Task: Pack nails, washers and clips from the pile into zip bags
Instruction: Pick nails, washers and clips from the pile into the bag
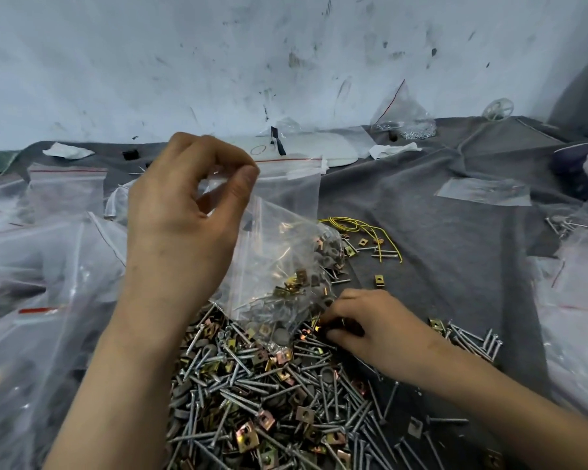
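Above the near pile, the limp, probably slippery bag is being pinched at its stiffer rim by the left hand, while pieces are being picked by curled fingers of the right hand.

dim cool light, blurred warped edges

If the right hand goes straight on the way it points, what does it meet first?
Probably the sagging bottom of the zip bag that the left hand holds up: the right hand points left over the pile, already nearly at the bag. Depth is unclear.
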### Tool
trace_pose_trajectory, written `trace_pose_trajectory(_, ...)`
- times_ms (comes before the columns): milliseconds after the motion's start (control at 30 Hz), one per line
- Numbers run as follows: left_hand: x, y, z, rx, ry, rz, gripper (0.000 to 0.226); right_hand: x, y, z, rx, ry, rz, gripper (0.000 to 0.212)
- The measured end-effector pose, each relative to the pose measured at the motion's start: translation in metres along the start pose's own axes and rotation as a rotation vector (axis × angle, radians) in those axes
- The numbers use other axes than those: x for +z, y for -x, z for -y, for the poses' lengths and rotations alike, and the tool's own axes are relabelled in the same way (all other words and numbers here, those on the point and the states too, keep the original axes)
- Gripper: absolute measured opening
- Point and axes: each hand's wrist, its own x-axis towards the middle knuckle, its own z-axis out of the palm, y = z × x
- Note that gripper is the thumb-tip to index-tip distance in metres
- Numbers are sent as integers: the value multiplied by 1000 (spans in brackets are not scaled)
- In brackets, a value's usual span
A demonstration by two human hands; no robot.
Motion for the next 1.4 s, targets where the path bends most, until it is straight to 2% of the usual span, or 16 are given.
trace_pose_trajectory(100,0,0,0,-14,-3,4,11,-1,2,10,-51,-144,-49,16)
trace_pose_trajectory(200,1,0,-1,-19,0,4,11,1,5,25,-145,-254,-17,13)
trace_pose_trajectory(467,-1,-1,-2,-16,6,10,13,13,5,43,-215,-226,-48,11)
trace_pose_trajectory(633,-2,-2,-4,-20,19,15,28,18,1,39,-154,-229,-206,13)
trace_pose_trajectory(733,-2,-1,-4,-27,43,21,31,19,-6,34,-94,-164,-158,22)
trace_pose_trajectory(867,-1,0,-4,-24,48,49,34,22,-10,33,-89,-120,-115,22)
trace_pose_trajectory(1133,-8,-3,0,-49,-4,35,27,25,-14,33,-53,-133,-116,19)
trace_pose_trajectory(1233,-21,-6,6,-56,-9,-15,15,24,-15,37,-11,-222,-214,14)
trace_pose_trajectory(1300,-33,-9,11,-49,-29,-67,11,22,-20,38,36,-270,-319,32)
trace_pose_trajectory(1333,-38,-11,14,-54,-40,-93,14,21,-25,39,68,-244,-315,52)
trace_pose_trajectory(1400,-47,-13,16,-81,-48,-130,15,23,-37,40,155,-209,-185,99)
